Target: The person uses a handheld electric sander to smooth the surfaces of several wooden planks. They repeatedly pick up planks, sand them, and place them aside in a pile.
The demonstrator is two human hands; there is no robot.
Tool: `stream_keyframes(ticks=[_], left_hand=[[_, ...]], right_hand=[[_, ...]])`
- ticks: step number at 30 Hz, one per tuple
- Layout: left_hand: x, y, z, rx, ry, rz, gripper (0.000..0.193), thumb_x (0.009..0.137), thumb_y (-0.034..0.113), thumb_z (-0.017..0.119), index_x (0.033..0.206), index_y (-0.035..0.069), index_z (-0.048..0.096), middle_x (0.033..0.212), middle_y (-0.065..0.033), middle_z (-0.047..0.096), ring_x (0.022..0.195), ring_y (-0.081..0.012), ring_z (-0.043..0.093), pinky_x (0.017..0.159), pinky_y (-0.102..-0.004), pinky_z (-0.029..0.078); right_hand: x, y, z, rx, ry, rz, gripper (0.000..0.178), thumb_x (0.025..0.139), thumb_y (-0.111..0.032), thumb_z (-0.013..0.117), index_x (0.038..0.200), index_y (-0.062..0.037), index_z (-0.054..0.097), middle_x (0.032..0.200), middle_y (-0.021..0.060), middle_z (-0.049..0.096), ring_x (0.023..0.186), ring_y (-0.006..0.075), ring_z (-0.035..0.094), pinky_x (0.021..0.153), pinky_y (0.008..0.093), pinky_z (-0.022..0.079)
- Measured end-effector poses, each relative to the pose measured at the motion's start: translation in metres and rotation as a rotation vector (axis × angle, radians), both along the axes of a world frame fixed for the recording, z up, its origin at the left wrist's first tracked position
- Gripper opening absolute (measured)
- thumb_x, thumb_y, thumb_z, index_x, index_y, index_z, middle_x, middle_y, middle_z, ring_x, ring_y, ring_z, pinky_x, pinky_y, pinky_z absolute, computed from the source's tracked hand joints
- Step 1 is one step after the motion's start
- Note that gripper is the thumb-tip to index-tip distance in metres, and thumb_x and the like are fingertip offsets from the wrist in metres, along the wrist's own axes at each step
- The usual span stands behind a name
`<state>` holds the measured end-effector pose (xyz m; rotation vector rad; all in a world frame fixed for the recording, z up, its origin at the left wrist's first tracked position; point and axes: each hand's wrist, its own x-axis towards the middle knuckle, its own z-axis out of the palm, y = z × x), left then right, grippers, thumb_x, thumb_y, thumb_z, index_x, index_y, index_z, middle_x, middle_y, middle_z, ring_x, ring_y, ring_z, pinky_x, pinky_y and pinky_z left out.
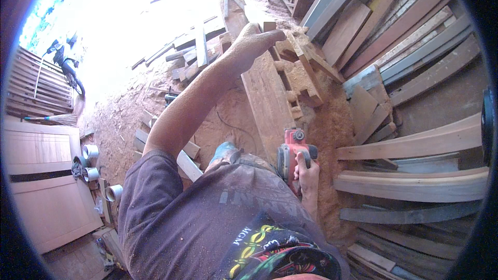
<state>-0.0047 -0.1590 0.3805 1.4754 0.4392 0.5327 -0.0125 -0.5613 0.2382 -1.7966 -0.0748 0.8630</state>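
Observation:
My right hand (307, 172) is closed around the handle of a red and black electric hand planer (288, 162). The planer is at the near end of a wide wooden board (265, 98), close to my body. My left arm stretches far forward over the board, dusted with sawdust. At its end, my left hand (262, 37) is beside a small wood block (269, 26) at the board's far part. Glare and the hand's angle hide how its fingers are bent. Notched timber pieces (306, 85) covered in sawdust lie along the board's right side.
Long planks (410, 140) are stacked along the right. Wood offcuts (194, 49) lie scattered ahead on the sawdust-covered ground. At left are panelled wooden doors (52, 207), white cups (91, 151), a broom (59, 119) and a parked motorbike (70, 65). A dark cord (228, 124) trails near my foot.

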Motion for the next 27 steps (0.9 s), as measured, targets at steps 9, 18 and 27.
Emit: stream_keyframes(ticks=[9, 18, 27], left_hand=[[-0.004, 0.002, -0.004, 0.046, -0.031, -0.027, 0.035, 0.088, 0.032, 0.081, 0.098, -0.001, 0.077, 0.094, -0.0083, 0.071, 0.083, -0.0146, 0.066, 0.074, -0.0334, 0.053], [-0.081, -0.036, -0.104, -1.055, -0.257, -0.084, 0.074, 0.106, 0.059, 0.056, 0.149, -0.001, 0.05, 0.139, -0.0171, 0.064, 0.12, -0.0311, 0.068, 0.105, -0.0422, 0.055], [-0.16, -0.142, -0.288, -0.586, 0.329, 0.268, 0.045, 0.104, 0.049, 0.066, 0.113, 0.005, 0.072, 0.093, -0.0011, 0.069, 0.082, -0.0127, 0.064, 0.072, -0.0312, 0.052]], right_hand=[[0.0, 0.0, -0.001, 0.011, -0.007, 0.008, 0.042, 0.102, -0.048, 0.073, 0.097, -0.0066, 0.068, 0.064, -0.0043, 0.056, 0.051, 0.0065, 0.053, 0.045, 0.0265, 0.041], [-0.002, -0.003, -0.007, -0.038, -0.023, -0.032, 0.042, 0.101, -0.047, 0.074, 0.088, -0.0083, 0.067, 0.062, -0.0046, 0.057, 0.05, 0.0074, 0.053, 0.045, 0.0278, 0.041], [-0.005, -0.003, -0.004, -0.098, -0.04, -0.008, 0.042, 0.101, -0.046, 0.074, 0.087, -0.0072, 0.069, 0.062, -0.0047, 0.056, 0.05, 0.0072, 0.05, 0.046, 0.0289, 0.038]])
